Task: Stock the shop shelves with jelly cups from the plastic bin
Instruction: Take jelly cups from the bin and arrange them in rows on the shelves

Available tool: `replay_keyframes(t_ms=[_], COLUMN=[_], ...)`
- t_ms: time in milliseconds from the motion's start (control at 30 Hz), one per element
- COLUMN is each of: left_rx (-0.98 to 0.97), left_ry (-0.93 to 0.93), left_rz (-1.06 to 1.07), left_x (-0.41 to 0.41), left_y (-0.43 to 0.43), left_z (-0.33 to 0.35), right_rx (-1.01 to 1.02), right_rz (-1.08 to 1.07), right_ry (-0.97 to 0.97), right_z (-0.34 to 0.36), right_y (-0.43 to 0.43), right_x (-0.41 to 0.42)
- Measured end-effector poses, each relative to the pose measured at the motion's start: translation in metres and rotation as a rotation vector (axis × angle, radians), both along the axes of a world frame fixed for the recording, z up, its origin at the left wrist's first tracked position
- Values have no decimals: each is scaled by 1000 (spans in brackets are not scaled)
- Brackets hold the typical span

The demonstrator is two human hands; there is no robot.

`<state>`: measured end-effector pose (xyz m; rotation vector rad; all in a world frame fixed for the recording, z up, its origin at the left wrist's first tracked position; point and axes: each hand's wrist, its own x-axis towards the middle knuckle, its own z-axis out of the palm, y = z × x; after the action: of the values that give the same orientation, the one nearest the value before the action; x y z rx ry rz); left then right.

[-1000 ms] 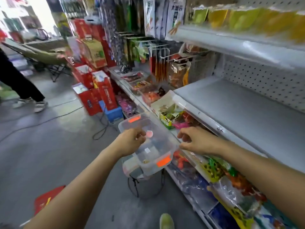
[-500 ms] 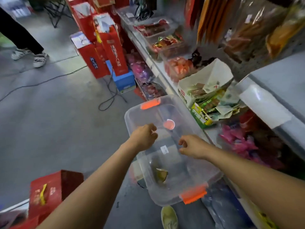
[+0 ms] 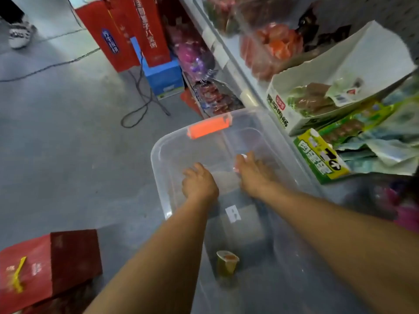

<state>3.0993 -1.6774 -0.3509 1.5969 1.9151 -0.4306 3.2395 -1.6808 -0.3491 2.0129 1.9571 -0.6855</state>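
Your plastic bin [image 3: 158,171] is a clear, thin-walled rectangular tub with rounded corners, a ribbed orange latch [image 3: 209,129] clipped to its far rim and a small white sticker [image 3: 232,214] on its side. It sits beside the white metal shelf [image 3: 226,57], above the smooth grey floor [image 3: 56,137].

One jelly cup [image 3: 226,264] stands upright on the bin's bottom at the near end: a small tapered cup, yellow-green in the body, with a flat orange-tinted foil lid.

Both your arms reach into the bin's far half. Your left grip [image 3: 199,183] is seen back-up, its fingers pointing down out of sight; you cannot tell whether it is apart or together, and nothing shows in it. Your right grip [image 3: 255,174] lies over a small pale, pinkish thing that peeks out at the thumb side. The blur hides whether the fingers are clamped on it or only resting there.

On the shelf stand a torn white cardboard box [image 3: 353,64] of glossy packets and a green carton [image 3: 322,159]. Tall red cartons [image 3: 127,35] stand on the floor.
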Motion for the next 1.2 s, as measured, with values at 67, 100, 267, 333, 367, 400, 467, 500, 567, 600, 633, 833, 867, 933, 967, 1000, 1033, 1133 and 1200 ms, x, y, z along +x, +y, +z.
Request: replay_keyframes(t_ms=[67,100,267,333,367,400,467,500,567,600,633,833,867,933,967,1000,1033,1133,1200], left_rx=[-18,-38,7,-9,-28,-54,-81,-71,-32,-11,-2,76,80,77,93,119,147,251,323], left_ry=[-52,-67,-20,-55,-84,-111,-169,-203,-265,-305,-361,-648,-676,-710,-716,-719,-713,-753,-785], left_rz=[55,73,141,166,177,192,247,306,393,420,438,481,465,414,382,344,306,221,173], left_x=[3,4,5,7,8,9,12,14,16,16,16,5,-1,-12,-18,-23,-26,-32,-35], left_y=[6,7,2,1,2,2,2,1,-4,-8,-13,-74,-88,-116,-131,-147,-164,-222,-266], left_z=[-19,-29,-46,-44,-45,-42,-28,-19,1,11,22,97,110,136,151,165,181,229,257], right_rx=[-23,-40,-72,-70,-79,-90,-113,-121,-139,-142,-128,69,96,144,157,167,177,233,285], right_rz=[16,11,-23,-53,-108,-194,-411,-507,-628,-676,-725,-911,-928,-965,-970,-970,-965,-953,-942], right_ry=[-13,-8,6,8,28,66,190,258,374,419,468,758,799,862,890,916,938,1004,1035], right_z=[-15,-22,-40,-39,-35,-32,-20,-15,-7,1,13,81,95,123,136,151,165,204,232], right_y=[8,10,6,0,-3,-6,-13,-16,-24,-29,-36,-97,-111,-141,-158,-175,-194,-253,-296], right_x=[-2,-2,8,8,7,5,1,1,3,5,5,9,9,8,8,5,3,-3,-6])
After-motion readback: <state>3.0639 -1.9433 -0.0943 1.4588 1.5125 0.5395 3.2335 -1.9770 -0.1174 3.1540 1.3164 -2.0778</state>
